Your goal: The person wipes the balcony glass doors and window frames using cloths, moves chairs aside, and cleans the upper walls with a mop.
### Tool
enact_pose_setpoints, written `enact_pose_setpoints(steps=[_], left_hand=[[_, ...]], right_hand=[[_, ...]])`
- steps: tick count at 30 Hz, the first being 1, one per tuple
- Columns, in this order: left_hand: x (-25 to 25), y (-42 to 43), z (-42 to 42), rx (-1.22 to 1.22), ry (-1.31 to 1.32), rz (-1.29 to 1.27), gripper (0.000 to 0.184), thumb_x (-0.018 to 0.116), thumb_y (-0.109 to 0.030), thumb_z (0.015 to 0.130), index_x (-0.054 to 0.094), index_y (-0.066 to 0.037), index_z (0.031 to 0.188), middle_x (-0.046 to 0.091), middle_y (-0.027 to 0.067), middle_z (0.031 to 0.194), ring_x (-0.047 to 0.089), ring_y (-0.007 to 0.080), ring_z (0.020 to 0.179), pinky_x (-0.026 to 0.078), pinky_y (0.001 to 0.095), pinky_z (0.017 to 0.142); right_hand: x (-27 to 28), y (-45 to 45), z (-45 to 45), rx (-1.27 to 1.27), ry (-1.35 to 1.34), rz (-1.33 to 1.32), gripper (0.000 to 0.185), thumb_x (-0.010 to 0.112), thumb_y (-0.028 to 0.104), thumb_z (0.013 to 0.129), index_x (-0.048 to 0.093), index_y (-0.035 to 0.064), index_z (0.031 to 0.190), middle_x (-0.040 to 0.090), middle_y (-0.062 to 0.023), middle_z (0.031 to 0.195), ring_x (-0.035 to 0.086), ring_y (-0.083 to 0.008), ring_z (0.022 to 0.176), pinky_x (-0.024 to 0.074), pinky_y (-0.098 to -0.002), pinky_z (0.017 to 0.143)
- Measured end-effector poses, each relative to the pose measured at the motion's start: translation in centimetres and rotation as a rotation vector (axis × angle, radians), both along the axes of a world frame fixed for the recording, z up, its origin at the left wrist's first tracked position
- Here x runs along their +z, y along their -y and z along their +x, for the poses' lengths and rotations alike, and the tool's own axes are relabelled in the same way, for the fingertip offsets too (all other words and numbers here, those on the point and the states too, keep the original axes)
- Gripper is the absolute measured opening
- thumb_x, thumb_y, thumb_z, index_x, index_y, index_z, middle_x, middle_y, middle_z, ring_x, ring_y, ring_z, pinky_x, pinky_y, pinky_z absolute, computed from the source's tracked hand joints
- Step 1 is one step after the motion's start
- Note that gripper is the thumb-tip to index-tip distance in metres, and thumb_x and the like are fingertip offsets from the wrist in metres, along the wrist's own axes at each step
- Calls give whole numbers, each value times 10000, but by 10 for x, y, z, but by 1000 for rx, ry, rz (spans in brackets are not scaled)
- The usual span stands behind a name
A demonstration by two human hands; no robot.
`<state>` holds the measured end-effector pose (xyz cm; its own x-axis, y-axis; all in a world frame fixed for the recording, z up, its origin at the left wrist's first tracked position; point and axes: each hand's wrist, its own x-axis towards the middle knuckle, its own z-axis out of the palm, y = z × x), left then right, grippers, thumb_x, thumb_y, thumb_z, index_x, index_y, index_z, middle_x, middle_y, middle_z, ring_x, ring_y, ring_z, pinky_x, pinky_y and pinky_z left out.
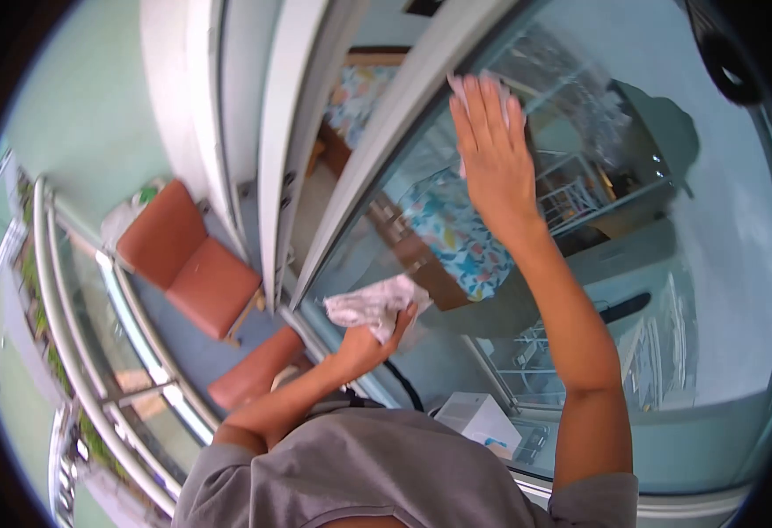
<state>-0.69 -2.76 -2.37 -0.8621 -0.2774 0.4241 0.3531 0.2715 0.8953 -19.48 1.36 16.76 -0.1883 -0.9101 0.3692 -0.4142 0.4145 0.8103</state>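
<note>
My right hand (496, 163) lies flat against the large glass pane (729, 290), fingers stretched upward, over a pinkish cloth (458, 84) whose edges show around the fingertips. Lower and to the left, my left hand (373, 345) is closed round a crumpled white and pink cloth (373, 304), in front of the lower part of the glass. Part of that cloth sticks out to the left above the fingers.
Metal door frames (377, 123) run beside the pane. To the left are a reddish-brown chair (201, 277) and a curved balcony railing (73, 326). A patterned bed (456, 233) and a white box (482, 422) show in the glass area.
</note>
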Motion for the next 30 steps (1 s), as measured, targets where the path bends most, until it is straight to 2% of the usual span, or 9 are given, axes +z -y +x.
enact_pose_setpoints(steps=[6,10,15,18,22,24,26,28,30], left_hand=[[-139,29,-1,324,159,-17,219,565,-203,926,618,4,881,629,201,832,598,392,769,467,436,687],[-283,64,29,332,578,254,332,549,-302,935,653,9,988,668,187,872,648,294,815,497,378,747],[-422,72,61,386,717,217,346,561,-324,917,634,9,975,650,235,874,630,399,856,482,440,757],[-457,78,81,308,628,-144,331,579,-332,893,649,-17,967,644,224,852,617,399,837,468,461,747],[-469,72,81,346,659,-280,346,588,-375,866,660,-50,959,647,201,873,606,389,855,442,482,770],[-469,72,75,263,686,-484,392,576,-426,860,656,-60,977,651,179,926,589,383,921,403,496,828],[-463,73,65,145,669,-549,490,567,-465,855,593,-79,1155,574,176,1203,529,349,1091,371,501,858],[-480,77,56,42,642,-691,525,564,-478,853,565,-87,1203,521,170,1290,505,339,1135,382,493,850],[-474,80,48,-114,730,-680,523,548,-484,858,567,-79,1189,569,171,1217,534,349,1091,397,487,844]], right_hand=[[-172,-27,6,-163,106,425,589,439,184,894,303,8,1439,186,-189,1533,150,-330,1429,85,-449,1171],[-262,-1,5,-140,171,505,575,411,192,912,293,4,1442,171,-177,1541,134,-334,1431,42,-447,1175],[-351,3,-2,-174,141,665,581,360,253,947,240,12,1461,151,-155,1551,102,-331,1437,-27,-465,1168],[-396,7,-4,-149,198,689,567,358,244,947,262,4,1452,162,-158,1547,106,-319,1439,-17,-445,1174],[-447,6,-7,-136,212,706,574,344,256,950,254,-3,1454,158,-163,1548,102,-319,1440,-23,-446,1169],[-465,8,-4,-141,200,759,580,343,256,950,242,-7,1456,161,-160,1549,98,-322,1440,-26,-446,1166],[-494,12,-6,-147,194,721,596,347,267,951,225,-28,1454,160,-156,1550,98,-326,1438,-30,-444,1165],[-521,13,-4,-145,189,686,604,342,273,953,216,-47,1449,166,-151,1550,111,-324,1435,-31,-444,1164],[-544,8,-1,-161,159,717,603,334,269,955,211,-60,1445,175,-148,1547,125,-322,1431,-29,-440,1164]])
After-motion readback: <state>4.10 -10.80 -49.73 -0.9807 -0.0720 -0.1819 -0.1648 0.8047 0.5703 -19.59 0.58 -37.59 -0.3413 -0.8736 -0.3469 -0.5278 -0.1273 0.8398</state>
